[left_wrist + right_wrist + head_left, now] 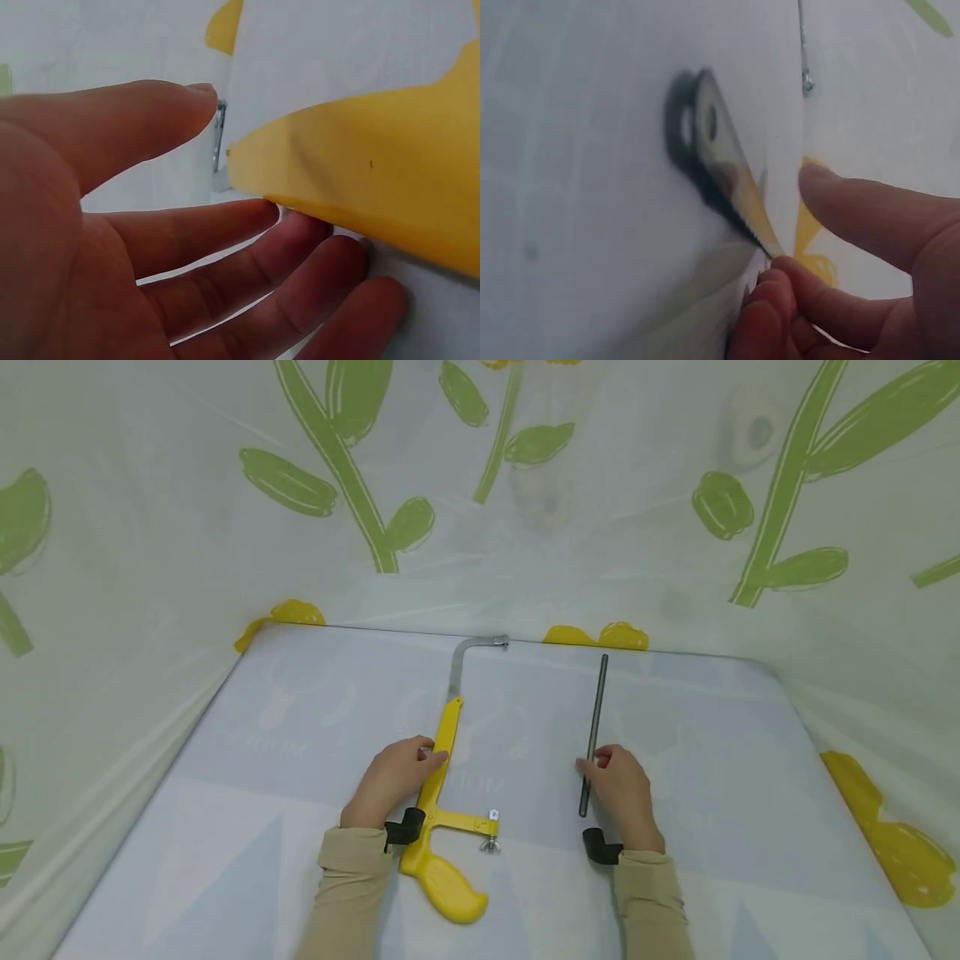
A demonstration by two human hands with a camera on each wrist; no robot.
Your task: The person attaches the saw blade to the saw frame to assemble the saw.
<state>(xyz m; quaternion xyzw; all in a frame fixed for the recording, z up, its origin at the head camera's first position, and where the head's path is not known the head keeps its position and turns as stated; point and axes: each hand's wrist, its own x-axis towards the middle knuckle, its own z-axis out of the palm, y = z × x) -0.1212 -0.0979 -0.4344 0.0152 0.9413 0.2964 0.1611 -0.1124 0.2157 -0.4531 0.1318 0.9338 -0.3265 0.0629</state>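
Observation:
A hacksaw frame (447, 727) with a yellow handle (450, 889) and a grey curved front arm (456, 668) lies on the table. My left hand (390, 777) is at its left side, the thumb reaching above the yellow bar. In the left wrist view, the fingertips touch the lower edge of the bar (360, 157), while the thumb stands apart. To the right lies a separate hacksaw blade (597, 706), toothed and holed at the end. Beside it is my right hand (622, 789); the right wrist view shows fingertips at the blade (727, 161) and the thumb raised away.
A wing nut (491, 844) sits on the frame's short lower arm. The pale printed table (300, 843) ends at a hanging curtain (187, 485) with green leaves and yellow flowers. Black wrist mounts (600, 847) sit near both sleeves.

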